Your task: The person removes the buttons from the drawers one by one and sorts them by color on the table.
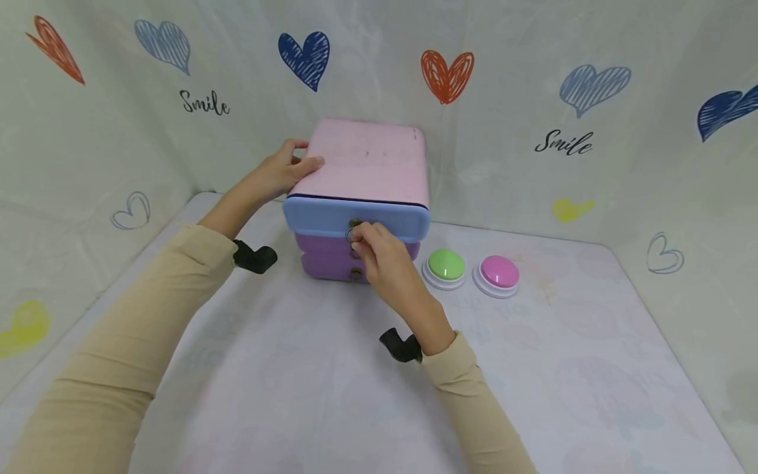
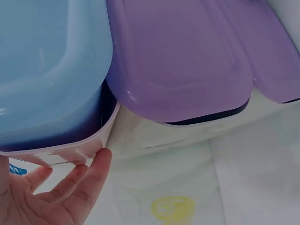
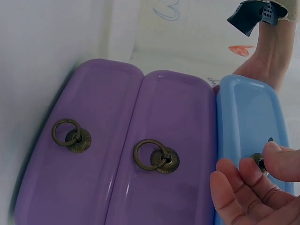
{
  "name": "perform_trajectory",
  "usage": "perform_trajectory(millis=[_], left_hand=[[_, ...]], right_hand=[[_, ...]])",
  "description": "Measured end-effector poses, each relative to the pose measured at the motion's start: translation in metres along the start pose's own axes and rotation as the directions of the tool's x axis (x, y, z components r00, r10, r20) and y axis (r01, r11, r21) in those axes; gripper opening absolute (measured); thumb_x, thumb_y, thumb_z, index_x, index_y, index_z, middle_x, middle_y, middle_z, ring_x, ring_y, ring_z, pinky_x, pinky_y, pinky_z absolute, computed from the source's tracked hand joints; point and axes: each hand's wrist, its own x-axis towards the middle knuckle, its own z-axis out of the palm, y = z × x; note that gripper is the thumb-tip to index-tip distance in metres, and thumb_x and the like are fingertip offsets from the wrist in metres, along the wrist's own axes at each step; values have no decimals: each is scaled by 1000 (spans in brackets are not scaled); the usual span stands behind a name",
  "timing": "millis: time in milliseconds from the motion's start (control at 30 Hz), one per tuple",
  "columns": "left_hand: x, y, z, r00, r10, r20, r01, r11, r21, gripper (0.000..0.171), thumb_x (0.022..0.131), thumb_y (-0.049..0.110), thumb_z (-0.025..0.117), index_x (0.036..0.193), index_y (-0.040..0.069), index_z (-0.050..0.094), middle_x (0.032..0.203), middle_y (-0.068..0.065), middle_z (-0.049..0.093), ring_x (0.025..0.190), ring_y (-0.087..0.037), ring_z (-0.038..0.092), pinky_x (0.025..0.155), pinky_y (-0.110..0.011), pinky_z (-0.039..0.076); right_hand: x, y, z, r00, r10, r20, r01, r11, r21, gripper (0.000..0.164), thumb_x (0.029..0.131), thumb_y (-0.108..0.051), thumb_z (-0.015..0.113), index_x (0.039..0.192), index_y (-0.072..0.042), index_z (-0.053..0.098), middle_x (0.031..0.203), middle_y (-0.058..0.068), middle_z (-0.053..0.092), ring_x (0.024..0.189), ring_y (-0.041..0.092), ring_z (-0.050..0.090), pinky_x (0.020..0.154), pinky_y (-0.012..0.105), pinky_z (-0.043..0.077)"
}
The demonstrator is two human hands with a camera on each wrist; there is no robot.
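Note:
A small drawer cabinet with a pink top [image 1: 370, 158] stands at the back of the table. Its blue top drawer [image 1: 320, 216] juts out slightly past two purple drawers [image 1: 324, 266], and a dark gap shows behind its front in the left wrist view. My right hand [image 1: 387, 263] pinches the brass ring pull [image 1: 349, 234] on that blue drawer. The left hand [image 1: 283, 170] rests against the cabinet's left side, thumb on the top and fingers [image 2: 96, 176] fairly straight along the wall. Brass ring pulls [image 3: 161, 159] also hang on both purple drawers.
Right of the cabinet sit a green push button [image 1: 446, 264] and a pink push button [image 1: 499, 271], both on white bases. A white cloth with printed hearts [image 1: 447, 76] hangs behind the table. The tabletop [image 1: 308, 395] is covered in pale cloth.

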Motion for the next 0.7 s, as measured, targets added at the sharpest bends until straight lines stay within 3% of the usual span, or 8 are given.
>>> perform_trajectory(millis=[700], left_hand=[[-1, 0, 0, 1000, 7, -2, -7, 1000, -7, 77, 93, 54, 40, 150, 15, 5, 145, -24, 31, 119, -38, 45, 102, -52, 36]], right_hand=[[11, 8, 6, 999, 43, -2, -43, 999, 30, 10, 96, -9, 49, 99, -4, 55, 92, 9, 55, 82, 19, 54, 72, 28, 47]])
